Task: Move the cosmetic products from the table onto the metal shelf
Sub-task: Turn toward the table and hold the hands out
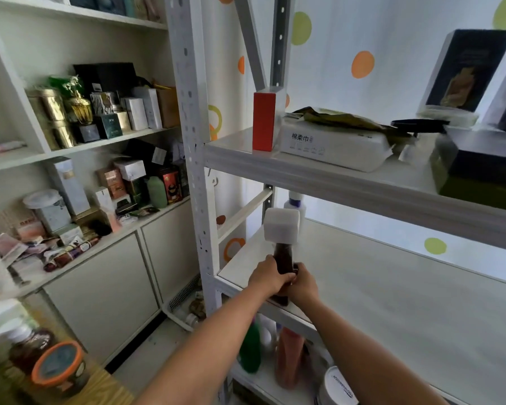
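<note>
placement is in hand: both hands, left [270, 277] and right [303, 285], grip a dark bottle [284, 260] upright over the front edge of the shelf [392, 293]. next it probably needs setting down and release; more products [46, 361] wait on the worktop [105, 387].

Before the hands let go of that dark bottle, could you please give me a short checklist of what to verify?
1. Both hands on the bottle: left hand and right hand wrap the dark brown bottle with the white square cap. Ok.
2. Bottle upright: cap on top, body vertical. Ok.
3. Base fully on the white metal shelf board: it sits at the front edge, the bottom hidden by the hands. Cannot tell.
4. Free space behind: the board is bare there. Ok.
5. Clearance from the white bottle with the purple band at the back: apart. Ok.
</note>
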